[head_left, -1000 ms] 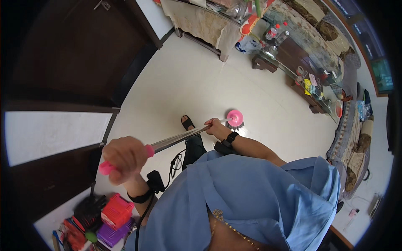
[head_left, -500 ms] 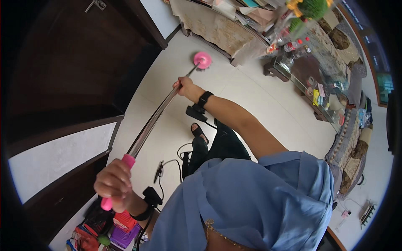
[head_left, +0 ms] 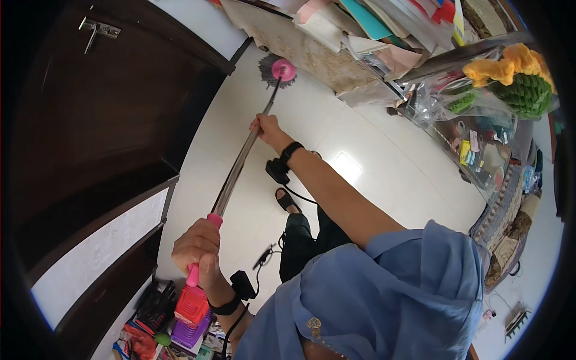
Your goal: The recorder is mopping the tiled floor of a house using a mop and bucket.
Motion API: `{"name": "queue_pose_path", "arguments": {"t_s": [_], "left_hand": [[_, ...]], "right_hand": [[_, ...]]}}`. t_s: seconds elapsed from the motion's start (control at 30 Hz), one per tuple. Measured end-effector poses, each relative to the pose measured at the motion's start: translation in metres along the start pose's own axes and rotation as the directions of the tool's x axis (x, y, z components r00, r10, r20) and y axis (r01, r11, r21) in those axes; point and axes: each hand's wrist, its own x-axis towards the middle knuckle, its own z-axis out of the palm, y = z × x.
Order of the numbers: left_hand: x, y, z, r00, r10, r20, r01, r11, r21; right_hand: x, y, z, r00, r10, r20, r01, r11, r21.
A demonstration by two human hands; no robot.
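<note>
A mop with a metal pole (head_left: 240,165), a pink round head (head_left: 284,70) and grey strands slants across the floor, its head at the far end beside a cloth-draped cabinet. My left hand (head_left: 198,252) is wrapped round the pink grip at the mop's near end. Further along the pole, my right hand (head_left: 266,127) is closed on the metal shaft. Grey strands spread on the pale tiles to the left of the pink disc.
A dark wooden door (head_left: 102,102) stands along the left. The draped cabinet (head_left: 288,42) carries papers and folders, with a glass table (head_left: 474,144) beyond it at right. Baskets (head_left: 191,306) and bags sit at lower left. My sandalled foot (head_left: 286,200) is on the tiles (head_left: 384,162).
The mop head has moved toward the cabinet's left end, and its grey strands now fan out to the left. My left hand has shifted right and slightly up. The view has moved too.
</note>
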Motion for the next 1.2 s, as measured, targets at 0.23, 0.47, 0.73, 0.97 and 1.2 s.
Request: {"name": "queue_pose_path", "arguments": {"t_s": [0.23,0.47,0.73,0.97,1.2], "left_hand": [[0.027,0.025,0.037,0.979,0.127,0.158,-0.090,0.971,-0.219],[0.000,0.046,0.051,0.952,0.174,0.250,-0.074,0.929,-0.363],[-0.087,0.069,0.011,0.999,-0.043,0.014,0.045,0.921,-0.387],[-0.099,0.098,0.031,0.999,0.042,-0.015,-0.043,0.998,-0.042],[-0.084,0.047,0.084,0.995,0.028,-0.094,-0.007,0.976,0.217]], "right_hand": [[-0.075,-0.026,-0.079,0.984,-0.072,-0.164,0.086,0.993,0.081],[-0.144,-0.001,-0.153,0.971,-0.035,-0.235,0.099,0.960,0.263],[-0.141,0.051,-0.155,0.938,0.093,-0.334,-0.034,0.984,0.176],[-0.108,0.087,-0.085,0.986,0.153,-0.072,-0.157,0.986,-0.061],[-0.055,0.048,-0.056,0.983,0.171,0.062,-0.144,0.940,-0.310]]}}
